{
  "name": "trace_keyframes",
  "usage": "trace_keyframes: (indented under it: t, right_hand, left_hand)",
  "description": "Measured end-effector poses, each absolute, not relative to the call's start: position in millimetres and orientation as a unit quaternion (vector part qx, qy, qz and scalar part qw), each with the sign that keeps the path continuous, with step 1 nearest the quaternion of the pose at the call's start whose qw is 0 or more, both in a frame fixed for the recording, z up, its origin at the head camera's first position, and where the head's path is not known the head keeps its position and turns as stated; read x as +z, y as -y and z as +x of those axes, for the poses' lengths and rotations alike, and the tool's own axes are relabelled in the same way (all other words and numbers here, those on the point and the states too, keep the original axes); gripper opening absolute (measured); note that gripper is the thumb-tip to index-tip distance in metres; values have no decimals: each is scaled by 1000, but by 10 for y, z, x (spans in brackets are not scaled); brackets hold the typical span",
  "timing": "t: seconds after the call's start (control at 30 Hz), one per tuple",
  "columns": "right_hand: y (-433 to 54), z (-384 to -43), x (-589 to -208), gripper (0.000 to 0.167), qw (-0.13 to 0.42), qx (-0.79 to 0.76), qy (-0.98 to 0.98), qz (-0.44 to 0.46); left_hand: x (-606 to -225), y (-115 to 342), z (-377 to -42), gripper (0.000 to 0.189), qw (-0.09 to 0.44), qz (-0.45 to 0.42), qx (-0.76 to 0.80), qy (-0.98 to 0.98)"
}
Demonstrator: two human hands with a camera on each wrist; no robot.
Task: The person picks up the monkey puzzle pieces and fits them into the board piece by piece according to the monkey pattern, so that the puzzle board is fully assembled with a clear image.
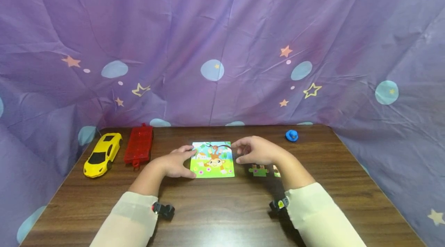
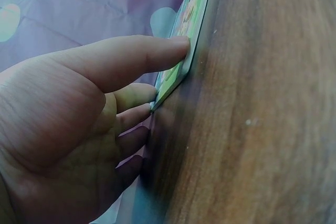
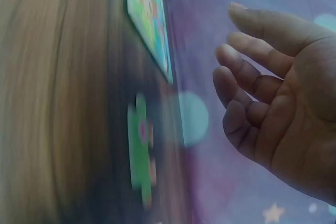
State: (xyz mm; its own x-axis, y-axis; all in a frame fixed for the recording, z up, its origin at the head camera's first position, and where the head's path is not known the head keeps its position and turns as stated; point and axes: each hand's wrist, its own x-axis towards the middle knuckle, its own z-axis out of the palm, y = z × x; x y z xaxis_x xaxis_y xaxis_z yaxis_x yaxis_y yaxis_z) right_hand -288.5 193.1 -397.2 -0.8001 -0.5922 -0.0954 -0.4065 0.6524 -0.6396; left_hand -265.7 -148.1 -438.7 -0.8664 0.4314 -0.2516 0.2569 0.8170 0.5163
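A square picture puzzle (image 1: 213, 162) with a hanging monkey lies flat on the wooden table. At its left side is my left hand (image 1: 178, 163); in the left wrist view the thumb (image 2: 157, 56) touches the near corner of the puzzle's edge, and the fingertips meet the left side. My right hand (image 1: 259, 150) hovers by the puzzle's right edge, fingers loosely bent and nothing between them in the right wrist view. Below that hand a loose green puzzle piece (image 1: 259, 171) lies on the table. Another piece (image 1: 276, 171) is partly hidden behind the right wrist.
A yellow toy car (image 1: 103, 155) and a red plastic tray (image 1: 140, 144) sit on the left of the table (image 1: 215, 216). Toward the back right is a small blue hat-shaped object (image 1: 291, 135). A purple patterned cloth (image 1: 187, 46) hangs behind and at both sides.
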Motion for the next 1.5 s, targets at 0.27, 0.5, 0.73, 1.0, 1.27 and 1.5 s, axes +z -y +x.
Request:
trace_keyframes:
  t: [0.27, 0.5, 0.73, 1.0, 1.27, 1.5]
  right_hand:
    - [-2412, -2888, -4096, 58, 172, -335, -899, -225]
    - [-2538, -2912, -4236, 52, 177, -336, -901, -209]
    - [-2559, -2936, -4342, 45, 205, -313, -901, -219]
    - [-2542, -2926, -4340, 42, 221, -267, -910, -225]
    - [-2480, -2913, -4333, 38, 196, -258, -912, -250]
    - [-2465, -2893, -4308, 21, 169, -260, -911, -271]
  left_hand:
    - [-4386, 1495, -2659, 98, 181, 185, 239, -936]
    - [-4396, 1492, -2662, 97, 182, 187, 234, -937]
    - [-4383, 1508, -2665, 98, 181, 184, 229, -939]
    - [-4395, 1499, -2670, 98, 182, 185, 233, -937]
    - [-4394, 1515, -2659, 98, 181, 183, 236, -937]
    - [-4390, 1485, -2666, 98, 188, 179, 240, -935]
